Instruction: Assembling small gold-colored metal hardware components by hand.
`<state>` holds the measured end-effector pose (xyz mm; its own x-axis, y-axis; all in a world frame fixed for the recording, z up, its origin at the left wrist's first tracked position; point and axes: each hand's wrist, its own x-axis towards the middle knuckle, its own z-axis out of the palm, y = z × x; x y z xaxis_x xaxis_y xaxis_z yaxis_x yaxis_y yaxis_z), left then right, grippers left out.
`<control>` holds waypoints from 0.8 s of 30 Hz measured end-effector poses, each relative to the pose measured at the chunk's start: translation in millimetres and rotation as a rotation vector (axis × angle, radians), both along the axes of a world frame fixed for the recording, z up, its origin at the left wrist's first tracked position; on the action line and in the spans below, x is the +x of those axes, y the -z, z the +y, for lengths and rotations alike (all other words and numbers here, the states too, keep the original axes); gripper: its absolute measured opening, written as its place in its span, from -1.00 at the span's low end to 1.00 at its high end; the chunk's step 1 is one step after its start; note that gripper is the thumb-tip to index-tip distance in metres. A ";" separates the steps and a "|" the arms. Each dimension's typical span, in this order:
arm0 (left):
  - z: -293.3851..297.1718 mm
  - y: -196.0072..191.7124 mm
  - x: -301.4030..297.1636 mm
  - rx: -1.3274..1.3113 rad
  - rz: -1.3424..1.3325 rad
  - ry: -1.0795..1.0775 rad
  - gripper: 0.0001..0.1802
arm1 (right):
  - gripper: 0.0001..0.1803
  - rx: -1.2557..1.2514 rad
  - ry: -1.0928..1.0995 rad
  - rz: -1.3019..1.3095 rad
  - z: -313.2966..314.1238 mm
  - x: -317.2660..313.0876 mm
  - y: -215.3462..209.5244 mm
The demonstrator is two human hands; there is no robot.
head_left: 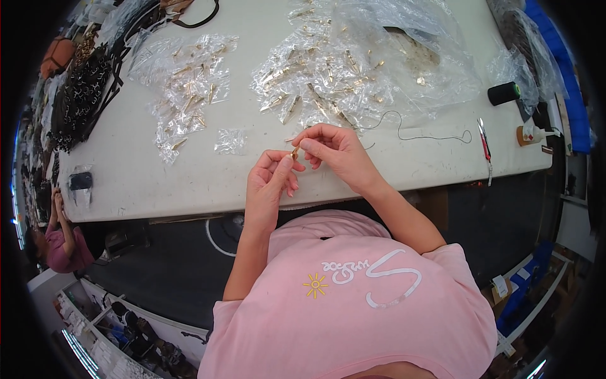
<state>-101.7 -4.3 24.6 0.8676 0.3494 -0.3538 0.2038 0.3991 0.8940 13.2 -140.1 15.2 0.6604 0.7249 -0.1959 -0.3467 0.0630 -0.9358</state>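
My left hand (268,183) and my right hand (341,155) meet above the table's near edge. Between their thumbs and fingertips is a small gold-coloured metal piece (295,153), pinched from both sides; its exact kind is too small to make out. Just beyond my hands spreads a heap of small clear plastic bags (328,69) with slim gold metal pieces in and among them. A flat clear bag (231,141) lies to the left of my fingers. Near my right hand, a dark thread (429,138) trails across the tabletop.
Another pile of clear bags (189,82) with gold pieces lies left. At right are a black thread spool (504,93), red-handled tweezers or snips (485,142) and an amber bottle (530,134). Black straps (85,95) heap at far left, where another person (63,243) works.
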 end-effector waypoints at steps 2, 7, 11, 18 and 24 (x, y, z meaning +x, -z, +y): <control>2.7 -6.5 -0.1 -0.303 0.059 0.098 -0.69 | -0.80 -0.011 -0.039 0.012 -2.9 5.2 -3.5; 8.6 5.6 -7.3 -0.635 -0.054 0.256 -0.62 | -0.81 0.052 -0.200 0.070 -4.5 8.1 -6.0; 6.2 4.7 -7.6 -0.499 -0.072 0.194 -0.68 | -0.80 0.037 -0.124 0.056 -0.7 2.0 -0.4; -3.9 17.2 -17.9 0.206 -0.028 0.110 -0.81 | -0.82 -0.053 -0.093 0.075 1.7 -7.7 8.7; 1.2 19.4 -23.4 0.161 -0.030 0.057 -0.81 | -0.78 -0.041 -0.088 0.046 12.4 -9.7 12.0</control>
<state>-125.1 -3.0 5.2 0.8969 0.3496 -0.2709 0.1945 0.2383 0.9515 3.5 -127.7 3.2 0.5842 0.7704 -0.2553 -0.3919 -0.0077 -0.9200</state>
